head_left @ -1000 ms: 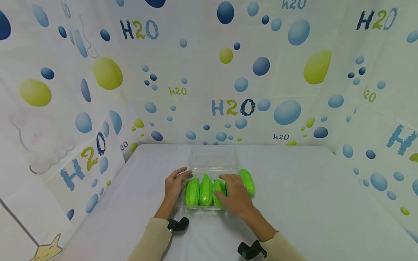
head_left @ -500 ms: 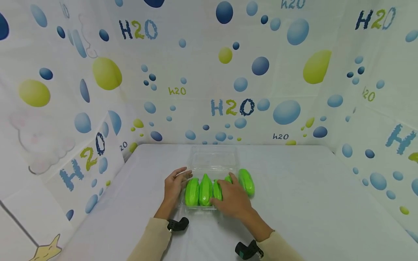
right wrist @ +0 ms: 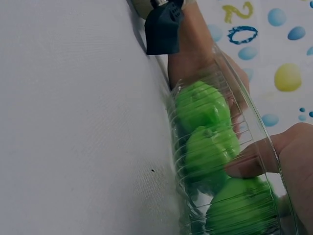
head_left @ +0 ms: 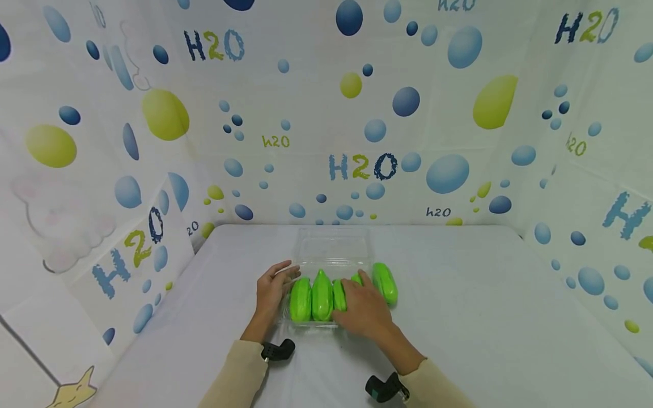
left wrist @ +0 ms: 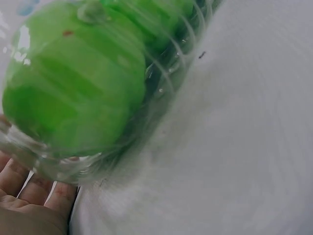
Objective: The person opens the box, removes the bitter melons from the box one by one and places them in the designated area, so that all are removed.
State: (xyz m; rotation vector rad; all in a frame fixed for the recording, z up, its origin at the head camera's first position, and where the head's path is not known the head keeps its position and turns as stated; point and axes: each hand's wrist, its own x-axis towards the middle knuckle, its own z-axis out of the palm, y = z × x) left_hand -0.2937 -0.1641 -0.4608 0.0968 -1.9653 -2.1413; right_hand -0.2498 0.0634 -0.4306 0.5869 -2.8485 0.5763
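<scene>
A clear plastic clamshell box point(head_left: 306, 324) lies with its lid laid back, holding a row of bright green, ridged, gourd-like vegetables point(head_left: 301, 300). My left hand point(head_left: 270, 292) rests against the box's left side, its fingers extended along the wall in the left wrist view. Over the right part of the box, my right hand point(head_left: 364, 309) grips the third green gourd point(head_left: 339, 296), thumb at its near end and fingers toward the far end. In the right wrist view the thumb point(right wrist: 249, 159) presses between the second and third gourds. Part of another gourd point(head_left: 356, 279) shows between the right fingers; the palm hides the rest.
One more green gourd point(head_left: 385, 283) lies on the white tablecloth just right of the box. The transparent lid point(head_left: 334, 246) lies flat behind the box. Patterned sheets point(head_left: 306, 113) stand around the table's back and sides.
My right hand has shifted slightly left and toward me, its thumb now nearer the second gourd. A gourd's tip has come into view between its fingers. The left hand keeps its place.
</scene>
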